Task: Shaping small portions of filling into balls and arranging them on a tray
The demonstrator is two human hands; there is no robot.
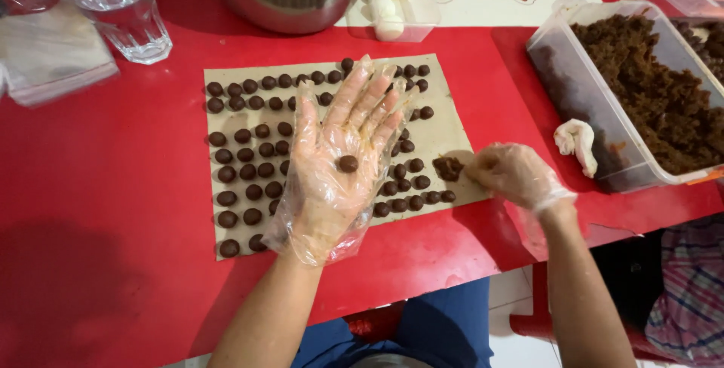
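Gloved left hand [343, 149] is lying open, palm up, cradling a small brown ball [348, 163] over the paper sheet [445, 138]; right hand [513, 174] is pinching what looks like a brown lump [449, 167] on the red worktop [113, 187].

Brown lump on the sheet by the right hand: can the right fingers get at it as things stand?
Probably yes. The right hand, gloved, has its fingers at the brown lump, seemingly touching it. Nothing lies between them; the rolled balls sit further left, and the left hand is open, palm up, apart.

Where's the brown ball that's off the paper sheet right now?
In the head view, the brown ball rests on the open left hand, above the paper sheet.
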